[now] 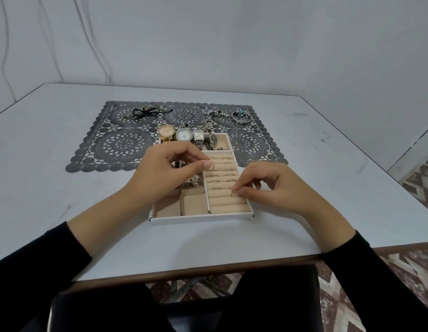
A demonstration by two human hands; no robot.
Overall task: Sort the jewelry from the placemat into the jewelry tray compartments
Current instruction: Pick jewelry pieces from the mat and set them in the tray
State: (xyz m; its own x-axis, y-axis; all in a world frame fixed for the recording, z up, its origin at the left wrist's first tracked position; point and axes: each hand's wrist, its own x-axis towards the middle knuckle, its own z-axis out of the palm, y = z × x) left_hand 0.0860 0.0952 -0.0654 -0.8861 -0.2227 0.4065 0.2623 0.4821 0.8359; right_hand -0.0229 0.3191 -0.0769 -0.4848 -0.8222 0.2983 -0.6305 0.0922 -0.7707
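Observation:
A beige jewelry tray sits on the near edge of a grey lace placemat. My left hand pinches a thin ring over the upper ring rolls. At the right end of a lower roll, my right hand pinches a small ring with thumb and forefinger. Several rings sit in the ring rolls. Several watches stand in the tray's far compartment. On the mat lie a black cord piece, a beaded bracelet and bangles.
The white table has open surface left, right and in front of the tray. Its near edge is wood-trimmed, with patterned floor beyond. A pale wall stands behind. Two near tray compartments hold nothing.

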